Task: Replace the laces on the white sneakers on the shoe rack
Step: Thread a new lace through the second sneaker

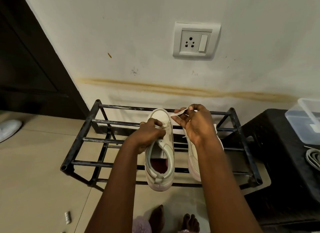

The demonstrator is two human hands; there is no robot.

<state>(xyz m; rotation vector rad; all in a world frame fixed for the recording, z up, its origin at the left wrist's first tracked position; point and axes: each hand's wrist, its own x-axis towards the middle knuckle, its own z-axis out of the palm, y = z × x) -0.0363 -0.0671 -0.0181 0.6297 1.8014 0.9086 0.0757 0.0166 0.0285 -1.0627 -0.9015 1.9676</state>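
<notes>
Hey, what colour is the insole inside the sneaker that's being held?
Dark red: the insole shows best in the head view, inside the white sneaker.

The shoe rack [83, 139] stood against the wall, with a wall socket [196, 40] above it. Over the middle of its top bars the left sneaker [167, 146] was held, toe toward the wall, heel past the front bar. The left hand [149, 134] gripped it from the left. The right sneaker [194, 156] lay on the bars just beside it, partly behind the right forearm. The right hand [195, 125], above that shoe, pinched a lace [178, 113] running left to the left sneaker. A door [26, 59] stood left of the rack, with another shoe [8, 130] on the floor before it. Right of the rack, a stool [277, 160] carried a box [304, 121] and, nearer, a cable [313, 156].
</notes>
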